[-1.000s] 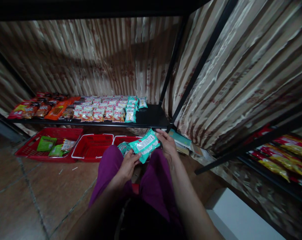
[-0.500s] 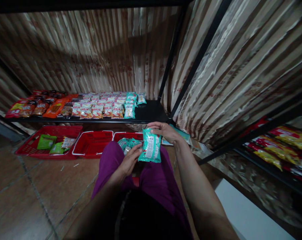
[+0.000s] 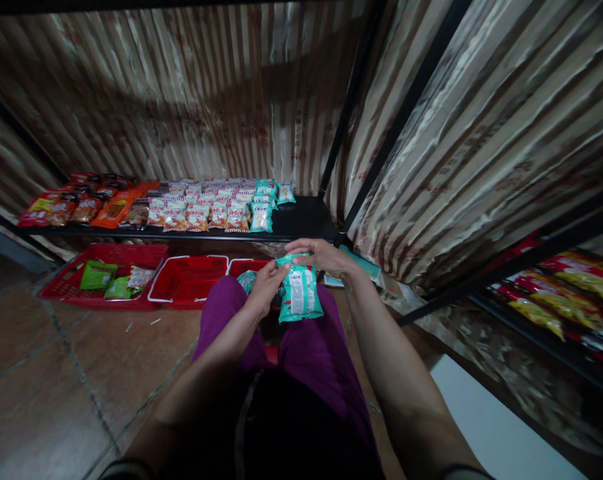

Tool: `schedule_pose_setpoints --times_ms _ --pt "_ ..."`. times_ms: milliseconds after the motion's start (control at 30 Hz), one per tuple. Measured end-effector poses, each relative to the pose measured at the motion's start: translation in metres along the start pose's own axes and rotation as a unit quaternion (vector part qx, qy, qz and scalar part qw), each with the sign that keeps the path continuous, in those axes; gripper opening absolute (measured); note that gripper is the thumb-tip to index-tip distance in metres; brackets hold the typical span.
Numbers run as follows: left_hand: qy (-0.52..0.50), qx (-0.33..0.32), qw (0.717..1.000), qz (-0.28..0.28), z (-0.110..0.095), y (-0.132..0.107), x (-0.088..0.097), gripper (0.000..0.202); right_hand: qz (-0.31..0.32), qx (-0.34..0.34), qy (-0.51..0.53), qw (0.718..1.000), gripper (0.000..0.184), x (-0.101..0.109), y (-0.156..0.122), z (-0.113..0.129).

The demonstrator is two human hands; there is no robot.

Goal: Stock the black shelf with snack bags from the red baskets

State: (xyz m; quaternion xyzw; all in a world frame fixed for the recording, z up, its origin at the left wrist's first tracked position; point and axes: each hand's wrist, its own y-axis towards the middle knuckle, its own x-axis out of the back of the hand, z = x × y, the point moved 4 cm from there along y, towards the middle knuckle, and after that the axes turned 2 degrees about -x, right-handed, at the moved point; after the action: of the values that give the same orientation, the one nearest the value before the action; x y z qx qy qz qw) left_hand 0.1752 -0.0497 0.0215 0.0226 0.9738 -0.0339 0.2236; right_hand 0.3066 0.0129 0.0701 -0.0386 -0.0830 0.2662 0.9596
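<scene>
At nine o'clock sat a red basket [image 3: 184,298]; our left hand [image 3: 265,287] pinched the teal packet [image 3: 301,300] at its ten o'clock corner, and our right hand [image 3: 324,257] gripped its twelve o'clock edge, holding it upright

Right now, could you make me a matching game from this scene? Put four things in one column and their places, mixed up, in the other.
Things:
1. teal packet
2. green packets
3. middle basket
4. yellow packets

Places:
A. on the floor, below the shelf
B. between the left hand and the right hand
C. far right
D. inside the left basket

Pairs: 1-B, 2-D, 3-A, 4-C
</scene>
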Motion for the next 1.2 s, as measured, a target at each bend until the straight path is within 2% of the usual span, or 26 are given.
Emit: schedule_pose_setpoints --times_ms 67,167,233,300,400,467,533,633,700,867,1200 --pt "-0.007 -0.011 1.0 -0.022 0.0 0.004 0.002 0.046 -0.033 0.02 0.016 0.999 0.045 0.0 0.0 -0.001" --pt "-0.014 -0.029 0.998 -0.055 -0.003 0.01 0.008 0.045 -0.146 0.073 0.057 0.985 0.051 0.002 -0.005 -0.008" --pt "-0.019 -0.043 0.995 -0.083 -0.008 0.016 0.013 0.045 -0.244 0.097 0.105 0.959 0.051 0.003 -0.012 -0.019" --pt "-0.028 -0.059 0.991 -0.118 -0.013 0.022 0.02 0.046 -0.328 0.092 0.171 0.924 0.049 -0.001 -0.02 -0.036" --pt "-0.047 -0.077 0.981 -0.172 -0.018 0.032 0.03 0.045 -0.396 0.059 0.254 0.88 0.047 -0.015 -0.032 -0.063" --pt "-0.052 -0.083 0.974 -0.204 -0.019 0.038 0.036 0.043 -0.384 0.03 0.286 0.878 0.047 -0.03 -0.038 -0.075" --pt "-0.054 -0.089 0.968 -0.228 -0.018 0.042 0.039 0.04 -0.345 0.005 0.305 0.888 0.046 -0.045 -0.042 -0.081" --pt "-0.053 -0.094 0.965 -0.238 -0.018 0.044 0.037 0.037 -0.274 -0.016 0.316 0.908 0.045 -0.064 -0.042 -0.081" --pt "-0.052 -0.096 0.965 -0.237 -0.018 0.042 0.035 0.036 -0.249 -0.017 0.315 0.916 0.045 -0.072 -0.039 -0.077" --pt "-0.057 -0.088 0.966 -0.238 -0.02 0.04 0.033 0.037 -0.274 -0.011 0.326 0.905 0.043 -0.078 -0.035 -0.076" --pt "-0.03 -0.071 0.963 -0.259 -0.016 0.04 0.042 0.036 -0.302 0.012 0.335 0.892 0.035 -0.085 -0.038 -0.077"
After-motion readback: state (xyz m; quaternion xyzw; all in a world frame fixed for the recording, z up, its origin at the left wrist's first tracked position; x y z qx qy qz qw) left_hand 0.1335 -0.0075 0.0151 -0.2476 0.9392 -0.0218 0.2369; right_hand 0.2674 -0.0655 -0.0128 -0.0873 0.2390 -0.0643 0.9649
